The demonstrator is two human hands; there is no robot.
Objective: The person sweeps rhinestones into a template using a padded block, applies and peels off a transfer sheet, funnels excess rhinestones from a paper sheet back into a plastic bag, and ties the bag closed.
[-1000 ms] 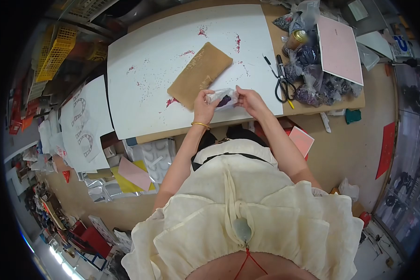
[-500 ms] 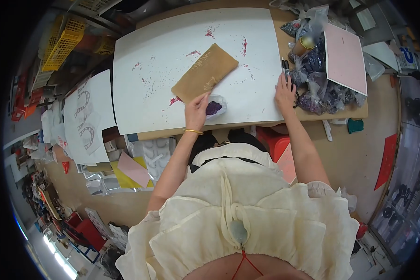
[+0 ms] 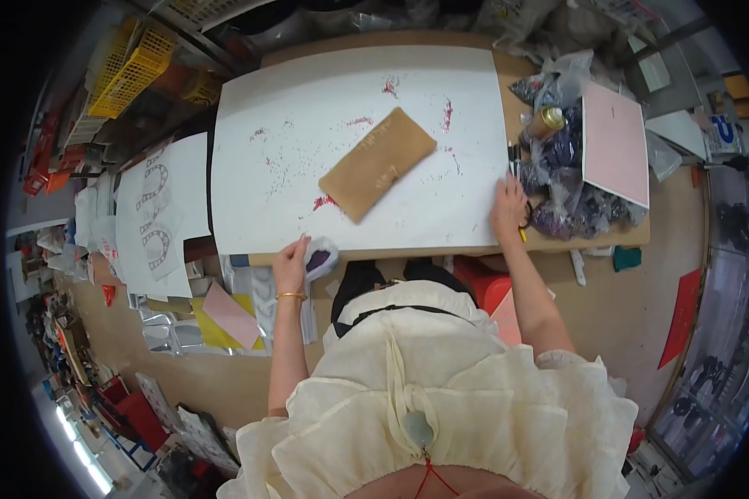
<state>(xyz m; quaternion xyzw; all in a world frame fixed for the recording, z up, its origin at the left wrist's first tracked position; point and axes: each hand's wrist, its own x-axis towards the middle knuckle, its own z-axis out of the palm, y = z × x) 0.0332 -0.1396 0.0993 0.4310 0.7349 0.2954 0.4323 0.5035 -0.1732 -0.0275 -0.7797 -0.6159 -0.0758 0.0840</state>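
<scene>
My left hand [image 3: 289,266] is at the table's front edge, its fingers closed on the rim of a small clear plastic bag [image 3: 330,252]. Dark purple grains [image 3: 317,261] show inside the bag. On the right edge of the white sheet [image 3: 300,100] lies my right hand [image 3: 508,209], fingers stretched forward and apparently holding nothing. Close beside it are scissors [image 3: 526,218] with black and yellow handles, partly hidden, and dark pens [image 3: 513,156] past the fingertips. A flat tan pad [image 3: 379,162] with pale marks rests slantwise on the sheet, among scattered red and dark grains [image 3: 324,202].
Bags of dark beads [image 3: 562,166] crowd the table's right side, with a gold-lidded can [image 3: 548,121] and a pink board [image 3: 614,145] on top. Patterned sheets [image 3: 154,216] lie to the left, near yellow crates [image 3: 133,79]. A red stool [image 3: 484,281] stands under the front edge.
My left hand has carried the bag of purple grains left, away from the tan pad, to the table's front edge. The view has shifted; my right hand stays beside the scissors.
</scene>
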